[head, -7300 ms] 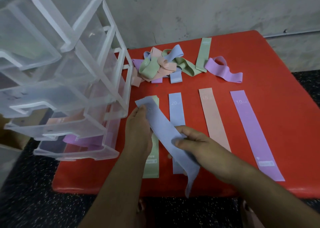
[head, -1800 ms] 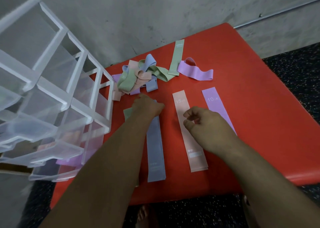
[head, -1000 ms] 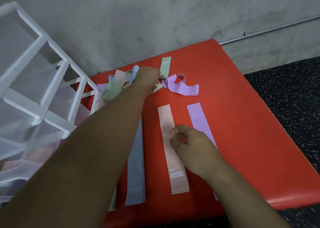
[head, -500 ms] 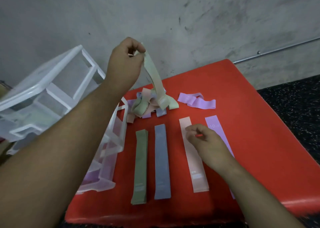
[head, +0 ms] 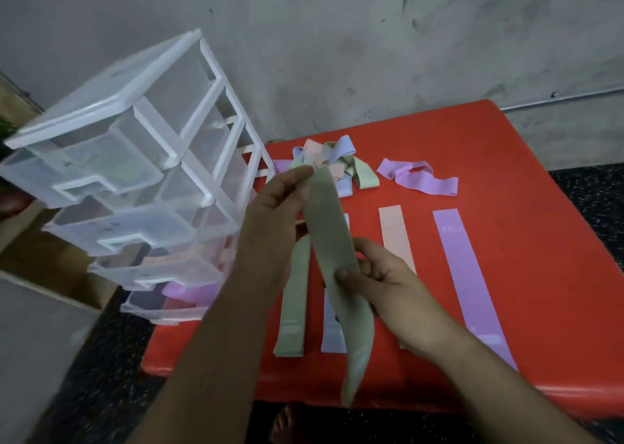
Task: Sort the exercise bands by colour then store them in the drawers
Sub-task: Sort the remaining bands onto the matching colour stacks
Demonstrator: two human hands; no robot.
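A green band hangs in the air between both hands. My left hand pinches its top end and my right hand grips its middle; the lower end droops past the table's front edge. Flat on the red table lie a green band, a blue band partly hidden behind the held one, a pink band and a purple band. A tangled pile of mixed bands sits at the back, with a loose purple band to its right.
A clear plastic drawer unit stands at the table's left edge, its drawers partly pulled out; the lower ones hold pink and purple bands. A grey wall rises behind the table. Dark speckled floor surrounds it.
My left hand has brought the green band down from high above the pile to in front of me. My right hand left the pink band and took hold of the green band's middle.
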